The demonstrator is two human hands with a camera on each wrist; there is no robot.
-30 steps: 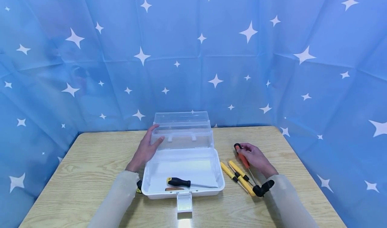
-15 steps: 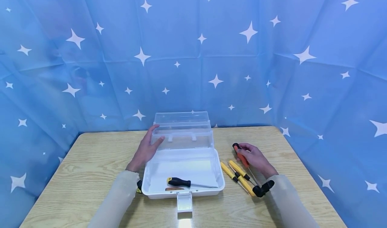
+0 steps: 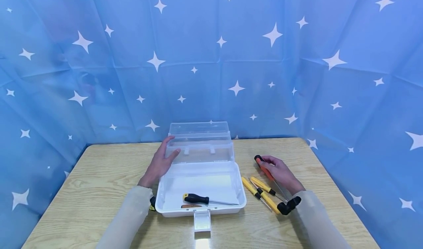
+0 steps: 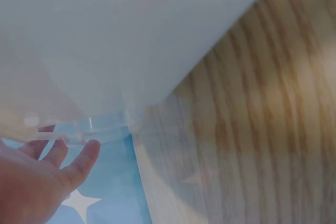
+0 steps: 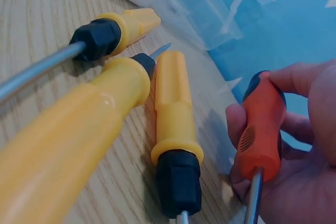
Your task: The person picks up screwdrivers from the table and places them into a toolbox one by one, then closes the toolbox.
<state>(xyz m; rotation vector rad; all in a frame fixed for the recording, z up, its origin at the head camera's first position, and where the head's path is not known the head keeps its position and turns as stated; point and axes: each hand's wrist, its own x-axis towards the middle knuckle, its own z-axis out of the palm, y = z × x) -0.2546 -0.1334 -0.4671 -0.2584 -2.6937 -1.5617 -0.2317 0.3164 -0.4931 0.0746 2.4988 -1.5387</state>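
Note:
My right hand [image 3: 281,170] holds a red-orange and black screwdriver [image 5: 262,129] by its handle, thumb and fingers around it; the shaft points back toward the wrist. It is over the table, right of an open white toolbox [image 3: 243,195]. At the toolbox's raised clear lid [image 3: 206,154], my left hand [image 3: 160,164] rests on the left edge, thumb in front and fingers fairly straight along the side. A screwdriver with a black and yellow handle [image 3: 196,198] lies inside the box near the front wall, beside a brownish-orange handle [image 3: 191,206], mostly hidden.
Three yellow-handled screwdrivers lie close together between box and right hand: one to the left [image 3: 250,186], one behind [image 3: 261,184], one in front [image 3: 269,203]. The box's latch [image 3: 202,221] hangs down in front. A blue star-patterned curtain [image 3: 198,76] stands behind the wooden table [image 3: 109,175].
The held screwdriver has turned slightly, its shaft swinging toward the right wrist. My left hand and the toolbox stay where they were.

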